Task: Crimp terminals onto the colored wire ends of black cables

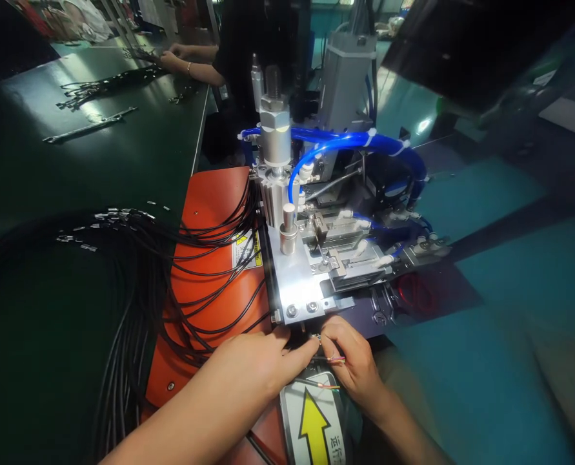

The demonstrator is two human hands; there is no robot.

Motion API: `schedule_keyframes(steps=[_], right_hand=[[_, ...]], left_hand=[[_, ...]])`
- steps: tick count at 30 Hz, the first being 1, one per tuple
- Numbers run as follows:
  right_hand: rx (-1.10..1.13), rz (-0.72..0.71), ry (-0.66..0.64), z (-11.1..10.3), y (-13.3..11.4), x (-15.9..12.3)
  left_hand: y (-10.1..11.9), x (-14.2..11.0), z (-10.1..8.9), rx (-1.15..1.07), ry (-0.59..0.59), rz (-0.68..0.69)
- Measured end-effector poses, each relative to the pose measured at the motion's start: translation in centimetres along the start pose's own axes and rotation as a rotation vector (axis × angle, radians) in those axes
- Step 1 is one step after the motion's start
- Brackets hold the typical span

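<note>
My left hand (253, 365) and my right hand (352, 355) meet just below the front edge of a small metal machine (306, 271). Both pinch the stripped end of a thin black cable (328, 359), whose fine coloured wires stick out between the fingertips. A second stripped wire end (323, 385) lies just below my right hand. The cable's tip sits close to the machine's front plate with two screws (299, 310).
A bundle of black cables (171, 284) drapes over the machine's orange base (210, 303) and the dark green bench (74, 194) at left. Blue air hoses (355, 142) loop over the machine. A yellow arrow label (313, 423) lies near me. Another person's hands (175, 58) work far back.
</note>
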State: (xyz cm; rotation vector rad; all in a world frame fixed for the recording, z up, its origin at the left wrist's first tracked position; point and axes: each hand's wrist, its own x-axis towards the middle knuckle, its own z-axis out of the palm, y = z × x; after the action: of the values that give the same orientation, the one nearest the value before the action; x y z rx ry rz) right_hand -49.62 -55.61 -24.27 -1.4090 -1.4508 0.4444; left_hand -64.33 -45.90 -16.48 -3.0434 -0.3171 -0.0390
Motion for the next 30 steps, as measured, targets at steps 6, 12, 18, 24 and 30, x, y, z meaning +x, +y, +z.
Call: schedule_keyframes(steps=[6,12,18,24,30], right_hand=[[0.139,0.297,-0.193,-1.2,-1.2,1.7],[0.247,0.442,-0.25,-1.8,-1.6,2.1],[0.289,0.507,-0.228,-1.7,-1.7,1.9],[0.274,0.48,-0.229,-1.8,-1.7,2.0],[0.293,0.507,-0.194,-1.4,-1.8,2.2]], left_hand=[[0.3,-0.5,-0.2,-0.025,0.023,-0.039],[0.4,-2.9,0.4,-0.051,0.198,-0.116],[0.3,-4.4,1.0,-0.281,0.161,-0.276],[0.0,-4.1,0.8,-0.245,0.224,-0.187],[-0.1,-3.8,0.8,-0.291,0.242,-0.151]])
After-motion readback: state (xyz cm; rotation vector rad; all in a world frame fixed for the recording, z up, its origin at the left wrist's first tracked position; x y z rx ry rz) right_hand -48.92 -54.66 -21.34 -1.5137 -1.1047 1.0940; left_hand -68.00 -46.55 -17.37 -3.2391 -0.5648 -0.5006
